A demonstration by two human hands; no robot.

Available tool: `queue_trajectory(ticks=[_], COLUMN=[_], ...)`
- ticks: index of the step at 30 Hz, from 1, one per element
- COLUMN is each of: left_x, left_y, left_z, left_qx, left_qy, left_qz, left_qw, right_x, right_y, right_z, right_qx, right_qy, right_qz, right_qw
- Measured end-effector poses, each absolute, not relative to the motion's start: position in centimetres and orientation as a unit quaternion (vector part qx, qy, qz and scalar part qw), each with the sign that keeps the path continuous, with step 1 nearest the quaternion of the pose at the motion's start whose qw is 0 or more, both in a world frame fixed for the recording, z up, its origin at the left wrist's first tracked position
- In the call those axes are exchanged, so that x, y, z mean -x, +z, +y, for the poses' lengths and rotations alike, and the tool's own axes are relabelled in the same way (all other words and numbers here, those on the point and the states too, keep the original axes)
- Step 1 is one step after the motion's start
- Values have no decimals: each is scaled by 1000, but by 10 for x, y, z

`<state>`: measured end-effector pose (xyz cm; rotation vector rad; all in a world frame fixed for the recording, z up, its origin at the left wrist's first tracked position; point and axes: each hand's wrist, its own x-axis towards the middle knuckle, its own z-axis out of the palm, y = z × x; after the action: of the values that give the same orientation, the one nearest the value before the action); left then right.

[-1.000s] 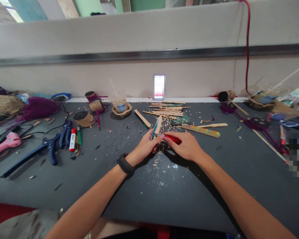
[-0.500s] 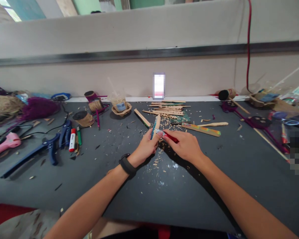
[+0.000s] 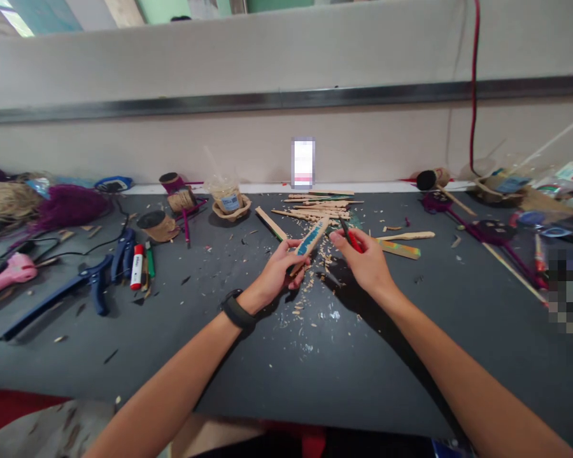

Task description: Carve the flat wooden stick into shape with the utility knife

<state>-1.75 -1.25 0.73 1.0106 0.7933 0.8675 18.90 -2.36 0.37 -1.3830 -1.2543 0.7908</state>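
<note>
My left hand [image 3: 277, 270], with a dark watch on the wrist, is closed around a flat wooden stick [image 3: 314, 238] that has blue markings on its face. The stick tilts up and to the right. In my right hand [image 3: 368, 264] is a red-handled knife [image 3: 354, 241], its dark, narrow end pointing away from me. A small gap separates the knife from the stick. Pale wood shavings [image 3: 310, 280] lie scattered beneath both hands. Just beyond them is a pile of carved wooden sticks [image 3: 322, 207].
Left on the grey table [image 3: 248, 369] lie a blue cutter tool [image 3: 98, 283], a red-and-white marker [image 3: 137, 267] and a pink glue gun [image 3: 12, 277]. A cup [image 3: 230, 198] stands behind my left hand. A patterned strip [image 3: 401, 249] lies to the right, and a lit phone [image 3: 304, 163] leans at the wall.
The knife has come away from the stick as my right hand moved right. My left hand has turned the stick so its blue-marked face shows, tilting it rightward.
</note>
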Motion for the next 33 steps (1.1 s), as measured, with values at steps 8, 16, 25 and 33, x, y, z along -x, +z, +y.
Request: queue_trajectory(ticks=[8,16,25,33], left_x=[28,33,29,28], left_y=[14,13,5,7], left_z=[2,8,7,4], left_qx=[-442,-424,-454,-462], left_qy=[505,524,488,480], left_qz=[400,390,413,410], left_qw=[624,628,620,623], right_x=[-195,-192,-186,-190], right_y=[-1,7,3,7], right_z=[-12,-17,-17,-18], right_qx=[539,513,494,490], right_qy=[468,515,533,526], right_qz=[-409,-392,-389,-390], right_qw=[568,564,566,576])
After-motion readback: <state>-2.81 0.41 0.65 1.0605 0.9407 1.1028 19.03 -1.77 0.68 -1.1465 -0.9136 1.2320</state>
